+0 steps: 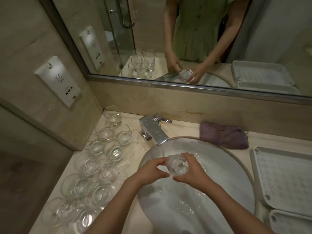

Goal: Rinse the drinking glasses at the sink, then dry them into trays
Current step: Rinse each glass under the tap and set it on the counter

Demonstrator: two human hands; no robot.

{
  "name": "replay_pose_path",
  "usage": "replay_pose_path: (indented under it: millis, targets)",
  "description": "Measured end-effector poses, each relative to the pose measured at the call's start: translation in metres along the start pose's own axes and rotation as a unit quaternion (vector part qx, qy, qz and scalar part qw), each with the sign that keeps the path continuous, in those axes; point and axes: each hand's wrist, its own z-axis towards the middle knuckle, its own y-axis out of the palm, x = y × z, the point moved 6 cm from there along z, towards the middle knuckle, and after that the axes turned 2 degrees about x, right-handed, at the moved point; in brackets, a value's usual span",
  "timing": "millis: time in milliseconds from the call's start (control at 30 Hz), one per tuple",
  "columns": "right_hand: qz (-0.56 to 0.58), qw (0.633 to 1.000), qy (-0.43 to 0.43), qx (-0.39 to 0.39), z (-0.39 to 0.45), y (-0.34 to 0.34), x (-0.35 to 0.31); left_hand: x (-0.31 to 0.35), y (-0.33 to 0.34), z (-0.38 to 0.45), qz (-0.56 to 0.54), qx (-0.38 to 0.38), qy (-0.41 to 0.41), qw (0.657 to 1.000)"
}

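Both grips closed on glass [176, 165] | over sink [219, 166] | water running

This is a bathroom, most likely in a hotel. A round white basin [219, 166] sits in a marble vanity counter [128, 217] under a chrome mixer tap [154, 130], with a wide framed mirror [168, 39] above. The mirror reflects a glass shower door with a metal handle. A shaver-and-socket wall panel [59, 81] (typical of guest rooms) is mounted on the beige tiled side wall.
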Motion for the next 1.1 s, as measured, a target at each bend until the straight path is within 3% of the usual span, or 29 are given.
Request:
replay_pose_path:
  millis: [133, 267, 533, 667, 800, 900, 967, 1100]
  targets:
    - [-0.176, 0.983, -0.043, -0.021, -0.014, -0.023, -0.014, 0.019, 0.002, -0.012, 0.120, -0.009, 0.015, 0.993]
    - [-0.392, 0.917, -0.078, 0.004, -0.021, -0.054, -0.043, 0.053, -0.010, -0.024, 0.240, 0.028, 0.057, 0.969]
    - [-0.570, 0.798, -0.169, 0.097, -0.040, -0.099, -0.115, 0.099, -0.023, -0.039, 0.333, 0.071, 0.112, 0.934]
    - [-0.627, 0.719, -0.249, 0.168, -0.042, -0.107, -0.138, 0.115, -0.035, -0.045, 0.341, 0.090, 0.129, 0.927]
    - [-0.689, 0.656, -0.273, 0.144, -0.041, -0.099, -0.144, 0.120, -0.050, -0.051, 0.323, 0.114, 0.128, 0.931]
    - [-0.700, 0.657, -0.257, 0.110, -0.042, -0.092, -0.148, 0.114, -0.058, -0.055, 0.321, 0.121, 0.126, 0.931]
    - [-0.682, 0.684, -0.245, 0.080, -0.040, -0.087, -0.154, 0.108, -0.064, -0.058, 0.322, 0.121, 0.122, 0.931]
    - [-0.522, 0.822, -0.219, 0.071, -0.029, -0.090, -0.186, 0.096, -0.088, -0.063, 0.309, 0.127, 0.101, 0.937]
